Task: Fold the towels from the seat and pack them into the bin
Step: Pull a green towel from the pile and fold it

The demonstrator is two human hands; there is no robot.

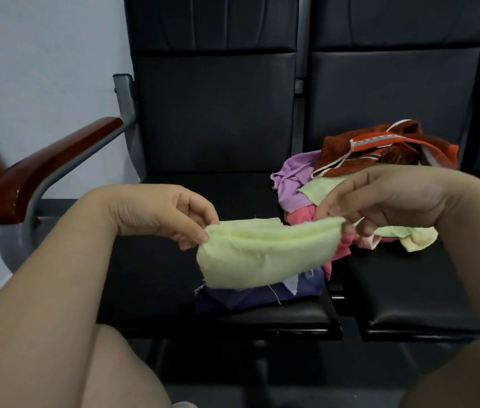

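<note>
A pale green towel (262, 254), folded in half, hangs in the air over the black seat (159, 275). My left hand (162, 213) pinches its left top corner and my right hand (380, 198) pinches its right top corner. Under it a folded dark purple towel (247, 298) lies on the seat. Behind my right hand is a loose heap of towels: a lilac one (294, 181), a rust-orange one (380, 151), a pink one (300, 217) and another pale green one (409, 235). No bin is in view.
A second black seat (409, 290) adjoins on the right, with a narrow gap between the cushions. A brown wooden armrest (50, 169) on a grey metal frame stands at the left. Black backrests (218, 113) rise behind, and a pale wall (27, 54) is at the left.
</note>
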